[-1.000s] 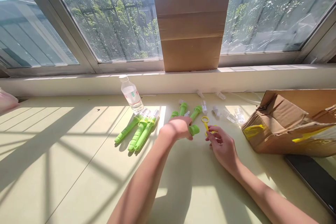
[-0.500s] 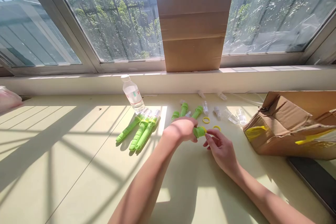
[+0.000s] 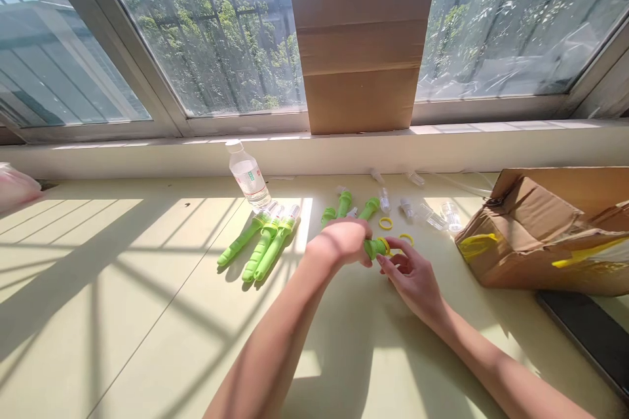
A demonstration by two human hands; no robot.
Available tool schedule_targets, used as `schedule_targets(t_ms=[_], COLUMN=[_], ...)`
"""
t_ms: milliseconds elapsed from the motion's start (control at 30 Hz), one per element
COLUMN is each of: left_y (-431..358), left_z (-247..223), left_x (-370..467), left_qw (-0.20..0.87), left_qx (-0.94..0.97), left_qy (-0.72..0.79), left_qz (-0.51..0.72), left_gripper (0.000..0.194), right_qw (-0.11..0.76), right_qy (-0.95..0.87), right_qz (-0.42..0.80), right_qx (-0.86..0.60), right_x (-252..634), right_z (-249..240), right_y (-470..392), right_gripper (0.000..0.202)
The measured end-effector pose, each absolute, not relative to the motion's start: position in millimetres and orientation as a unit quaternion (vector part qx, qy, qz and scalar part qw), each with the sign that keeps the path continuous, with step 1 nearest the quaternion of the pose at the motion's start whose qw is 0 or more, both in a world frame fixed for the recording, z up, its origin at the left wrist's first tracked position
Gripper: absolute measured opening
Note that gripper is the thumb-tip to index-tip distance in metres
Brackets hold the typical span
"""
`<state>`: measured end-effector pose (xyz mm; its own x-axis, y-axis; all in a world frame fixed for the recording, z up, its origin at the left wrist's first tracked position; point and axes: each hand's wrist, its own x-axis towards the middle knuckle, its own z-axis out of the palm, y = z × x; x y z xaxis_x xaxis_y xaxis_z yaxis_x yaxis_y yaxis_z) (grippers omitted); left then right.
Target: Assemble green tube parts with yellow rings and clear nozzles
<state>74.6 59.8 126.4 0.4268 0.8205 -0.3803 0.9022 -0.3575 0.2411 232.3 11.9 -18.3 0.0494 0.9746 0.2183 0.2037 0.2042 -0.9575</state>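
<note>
My left hand [image 3: 344,241] is wrapped round a green tube [image 3: 374,248], whose ribbed end points right. At that end, my right hand [image 3: 407,270] pinches a yellow ring [image 3: 386,247] between thumb and fingers. Two more yellow rings lie on the table, one [image 3: 386,223] behind my hands and another [image 3: 406,239] partly behind my right fingers. Other green tubes [image 3: 368,209] lie just beyond my left hand, which hides part of them. Clear plastic caps [image 3: 406,208] are scattered behind and to the right.
Three green tubes with clear caps [image 3: 269,245] lie left of my arm, in front of a water bottle [image 3: 249,177]. On the right are an open cardboard box [image 3: 535,242] and a dark flat object [image 3: 584,334]. Windows stand behind the table [image 3: 147,314].
My right hand has brought the yellow ring against the ribbed end of the green tube. The tube has shifted slightly to the right in my left hand.
</note>
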Motion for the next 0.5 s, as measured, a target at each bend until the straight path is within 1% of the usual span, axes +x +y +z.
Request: schedule_targets(t_ms=[133,267,400,500], left_y=[60.7,61.2,61.1,61.0], left_z=[124.8,124.3,124.4,123.4], left_x=[75.0,75.0,74.2,74.6], left_qw=[0.201,0.197,0.199,0.192], left_qx=[0.821,0.825,0.832,0.834], left_qy=[0.526,0.523,0.51,0.51], left_qz=[-0.094,-0.09,-0.088,-0.086], left_gripper=[0.049,0.049,0.044,0.047], right_qw=[0.513,0.53,0.531,0.535], right_qy=[-0.59,-0.589,-0.575,-0.561], right_qz=[0.356,0.322,0.346,0.362], right_qx=[-0.512,-0.518,-0.518,-0.517], right_x=[232.3,231.6,232.1,233.4], right_z=[-16.8,-16.7,-19.0,-21.4], right_y=[12.1,12.0,11.8,12.6], right_gripper=[0.039,0.038,0.04,0.042])
